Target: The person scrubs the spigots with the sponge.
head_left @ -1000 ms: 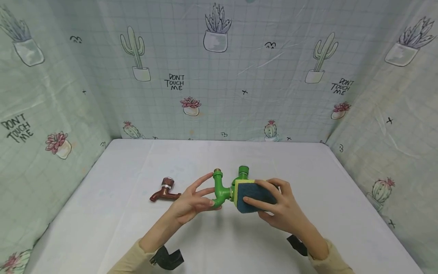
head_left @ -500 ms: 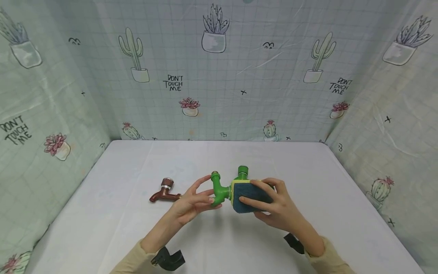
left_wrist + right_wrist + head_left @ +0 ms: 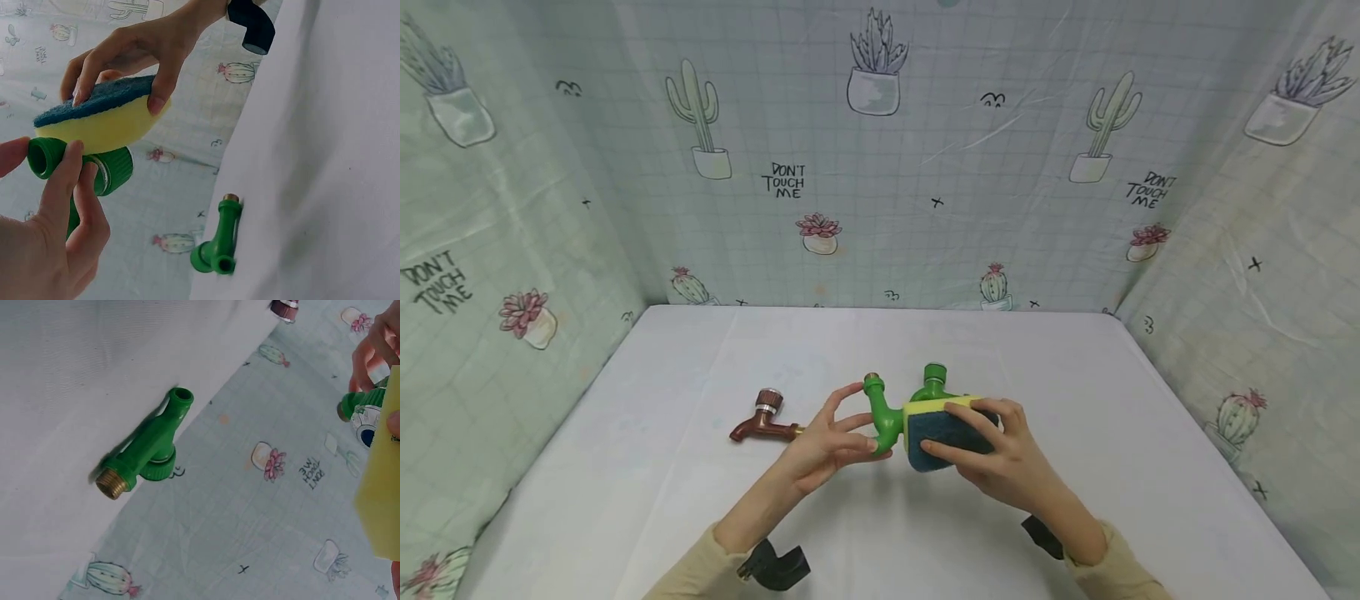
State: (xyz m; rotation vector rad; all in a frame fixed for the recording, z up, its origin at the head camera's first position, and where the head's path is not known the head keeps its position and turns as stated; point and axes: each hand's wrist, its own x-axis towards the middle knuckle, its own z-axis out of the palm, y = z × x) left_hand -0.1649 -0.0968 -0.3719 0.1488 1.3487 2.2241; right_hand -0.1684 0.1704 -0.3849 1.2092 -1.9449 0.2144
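Note:
My left hand point(image 3: 820, 446) pinches a green faucet point(image 3: 886, 423) near its spout, holding it up over the table. My right hand point(image 3: 1013, 467) grips a sponge point(image 3: 919, 433), yellow with a dark blue scouring pad. In the left wrist view, the yellow side of the sponge point(image 3: 106, 130) lies against the faucet point(image 3: 115, 172), by its ridged knob; the blue pad faces away from it. The sponge hides much of the faucet in the head view. A second green faucet point(image 3: 147, 440) lies on the table beyond the hands, its threaded brass end showing in the right wrist view.
A brown faucet point(image 3: 766, 423) lies on the white table point(image 3: 625, 467), left of my left hand. Cloth with printed cacti point(image 3: 880, 208) closes off the back and both sides. Black wrist mounts point(image 3: 778, 567) hang below each forearm.
The sponge has slid slightly left along the held faucet and tilted, so more of its yellow edge shows. My left hand keeps its hold almost in place.

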